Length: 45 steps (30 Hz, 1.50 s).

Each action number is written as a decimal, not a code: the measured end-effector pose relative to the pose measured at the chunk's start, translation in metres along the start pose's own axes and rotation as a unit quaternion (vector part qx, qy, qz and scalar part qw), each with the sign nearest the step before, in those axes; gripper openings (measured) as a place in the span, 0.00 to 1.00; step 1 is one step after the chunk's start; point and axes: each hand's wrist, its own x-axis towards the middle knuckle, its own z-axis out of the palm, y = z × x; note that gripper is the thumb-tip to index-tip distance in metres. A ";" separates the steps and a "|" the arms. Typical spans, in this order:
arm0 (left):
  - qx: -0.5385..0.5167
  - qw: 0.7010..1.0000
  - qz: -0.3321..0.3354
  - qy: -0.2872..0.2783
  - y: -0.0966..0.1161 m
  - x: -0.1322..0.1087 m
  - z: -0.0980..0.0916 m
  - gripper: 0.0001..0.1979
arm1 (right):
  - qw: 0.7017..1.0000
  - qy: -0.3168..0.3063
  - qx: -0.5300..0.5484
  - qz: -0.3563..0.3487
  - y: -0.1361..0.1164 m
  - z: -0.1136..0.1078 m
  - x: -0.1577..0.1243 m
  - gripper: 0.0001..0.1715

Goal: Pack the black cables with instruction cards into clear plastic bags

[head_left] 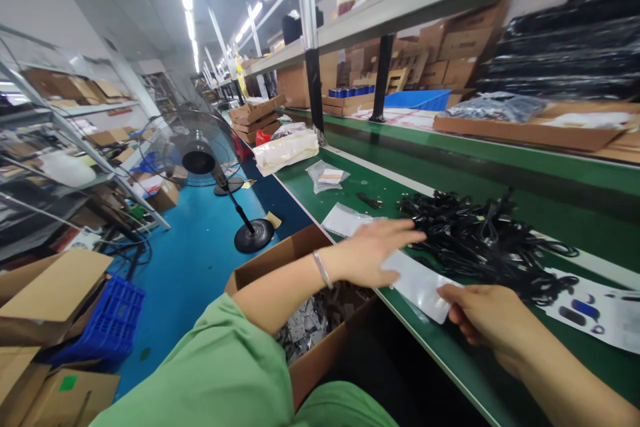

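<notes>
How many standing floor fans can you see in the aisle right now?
1. The floor fan stands on the blue floor left of the green bench, beyond the open cardboard box. A second round base behind it may belong to another, hidden fan.

The worktop (350, 180) is showing a smooth green mat with a faint sheen. The pouch (417, 283) at lower centre is looking like milky, glossy plastic film, pinched by the right hand (487, 320) and brushed by the left hand (373, 250). The cable pile (480, 237) at right centre is appearing as matt black rubbery plastic. The box (300, 260) below the worktop's edge is looking like plain brown corrugated cardboard, matt and rough-edged. A thin bracelet (323, 269) is glinting like polished metal beside green cloth sleeve (220, 373).
</notes>
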 end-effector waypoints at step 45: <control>-0.157 0.979 -0.083 0.104 0.025 0.011 0.066 0.09 | 0.937 0.080 -0.264 -0.216 0.024 -0.081 -0.002 0.20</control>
